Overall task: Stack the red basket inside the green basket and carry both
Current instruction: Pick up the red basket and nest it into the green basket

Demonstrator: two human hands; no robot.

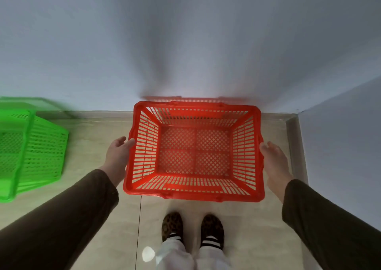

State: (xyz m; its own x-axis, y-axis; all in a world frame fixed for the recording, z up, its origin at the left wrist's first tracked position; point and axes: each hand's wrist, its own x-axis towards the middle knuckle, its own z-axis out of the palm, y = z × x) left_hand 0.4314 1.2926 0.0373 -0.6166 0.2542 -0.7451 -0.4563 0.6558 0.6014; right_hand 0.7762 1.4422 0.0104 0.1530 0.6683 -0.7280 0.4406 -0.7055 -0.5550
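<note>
Dark sleeves fill the bottom corners at seven and five o'clock, with my patterned slippers [192, 229] between them at six. Just beyond, dead centre, sits the red basket [193, 152], upright, mouth up and empty, close to the wall [185, 43]; whether it rests on the floor or is just lifted I cannot tell. My left hand [117, 156] is at its nine o'clock rim, fingers spread loosely, fingertips touching the edge rather than wrapped round it. My right hand [275, 162] is at the three o'clock rim, thumb against the edge, the other fingers hidden behind the hand, so I cannot tell whether they are hooked under the lip.

Outward from there, the green basket [31, 152] lies well apart at nine o'clock, cut off by the frame edge, tilted so one slatted side faces me. Pale floor tiles [103, 218] run under everything.

I judge this to be the first step: taking hold of the red one. Next I would need to close both hands firmly under the rim, lift level, swing toward nine o'clock, and line the corners up over the green mouth. That basket's tilt may need righting first, or the red one could jam crooked.
</note>
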